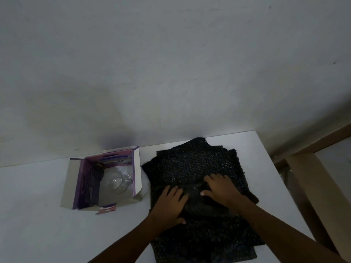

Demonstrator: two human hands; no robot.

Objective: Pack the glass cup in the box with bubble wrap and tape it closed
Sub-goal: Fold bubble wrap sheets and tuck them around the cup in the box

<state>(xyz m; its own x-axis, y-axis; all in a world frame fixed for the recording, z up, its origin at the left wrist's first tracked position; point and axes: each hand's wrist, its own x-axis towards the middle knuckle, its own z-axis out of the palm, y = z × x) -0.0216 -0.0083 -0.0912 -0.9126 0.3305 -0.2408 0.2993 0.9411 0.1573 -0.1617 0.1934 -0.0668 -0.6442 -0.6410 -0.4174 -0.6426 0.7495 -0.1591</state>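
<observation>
Under the left grip [170, 203] and right grip [221, 188], the bubble wrap [191, 164] is plastic — bumpy, glinting. Left of them — matt cardboard box [69, 186], glossy glass cup [117, 184].

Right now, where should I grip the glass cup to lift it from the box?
Probably the round body of the glass cup, from straight above: the box walls close off its sides, and its handle sits near the right wall.

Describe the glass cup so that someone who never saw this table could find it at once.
On the white table against the wall, an open purple box lies left of the black bubble wrap. Inside it, toward the right, sits the cup: the only clear glass thing there, with a small handle, beside dark material.
</observation>
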